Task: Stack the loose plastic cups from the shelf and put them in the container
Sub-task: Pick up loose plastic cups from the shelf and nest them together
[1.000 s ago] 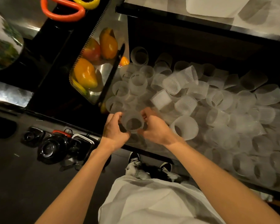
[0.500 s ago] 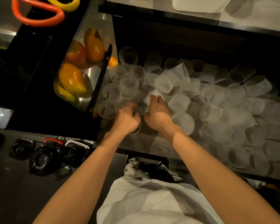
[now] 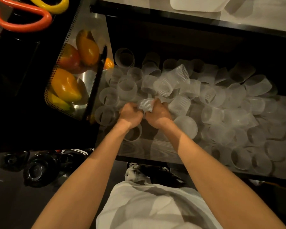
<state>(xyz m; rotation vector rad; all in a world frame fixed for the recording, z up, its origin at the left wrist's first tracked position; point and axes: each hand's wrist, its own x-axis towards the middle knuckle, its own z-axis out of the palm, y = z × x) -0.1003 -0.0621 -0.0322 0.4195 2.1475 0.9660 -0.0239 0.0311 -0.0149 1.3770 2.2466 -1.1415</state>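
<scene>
At the far left an orange loop (image 3: 23, 20) and a yellow loop (image 3: 54, 5) lie on a dark surface, and beside them a perforated metal tray (image 3: 64, 52) holds orange-yellow fruit (image 3: 66, 86). Right of the tray begins the shelf (image 3: 155, 151), crowded with loose cups (image 3: 221, 104), some upright, some tipped. Near its front edge the left hand (image 3: 130, 114) and right hand (image 3: 157, 114) meet knuckle to knuckle, fingers curled tight, both pinching one ribbed cup (image 3: 145, 104) that lies on its side between their fingertips. A smooth cup (image 3: 135, 134) shows its rim just under the left wrist – whether that hand holds it too I cannot tell. Further right the pile spreads to the shelf's end, and above it a white tub (image 3: 196, 5) stands on the desk (image 3: 254, 19).
</scene>
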